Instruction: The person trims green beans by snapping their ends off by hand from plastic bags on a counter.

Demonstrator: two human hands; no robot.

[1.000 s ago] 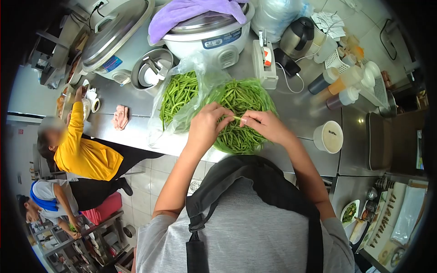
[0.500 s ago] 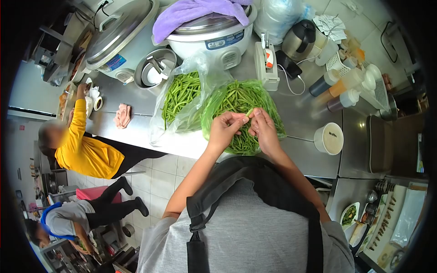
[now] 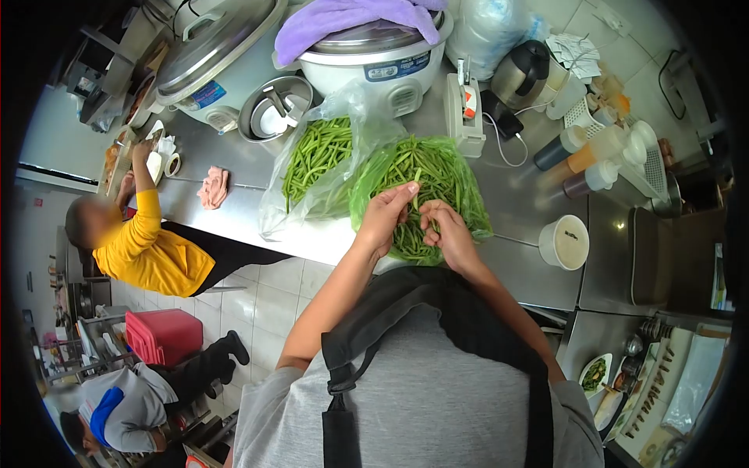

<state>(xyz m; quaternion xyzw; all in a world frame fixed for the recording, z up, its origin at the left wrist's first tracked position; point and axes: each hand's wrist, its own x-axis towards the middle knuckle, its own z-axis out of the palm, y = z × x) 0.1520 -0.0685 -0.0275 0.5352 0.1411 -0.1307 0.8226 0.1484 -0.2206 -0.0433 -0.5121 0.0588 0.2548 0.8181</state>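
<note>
My left hand [image 3: 385, 214] is closed, its thumb and forefinger pinching a green bean [image 3: 417, 178] over the green plastic bag [image 3: 473, 183]. Many long green beans [image 3: 406, 160] lie in this bag. Just right of it, my right hand [image 3: 448, 232] hovers above the same beans with its fingers curled inward; whatever it may hold is hidden. On the left, a clear plastic bag [image 3: 277, 214] stands open with green beans [image 3: 316, 156] inside, touching the green one.
Behind the bags are a rice cooker [image 3: 374, 66] under a purple towel [image 3: 355, 25] and a metal pot [image 3: 257, 117]. A white tub [image 3: 563, 242] and sauce bottles [image 3: 558, 148] stand right. A pink cloth [image 3: 213, 189] lies left, near a person in yellow [image 3: 156, 253].
My hands have moved apart, the left keeping a bean and the right drawing down and away. The person in yellow has shifted slightly; the person in grey at lower left bends lower.
</note>
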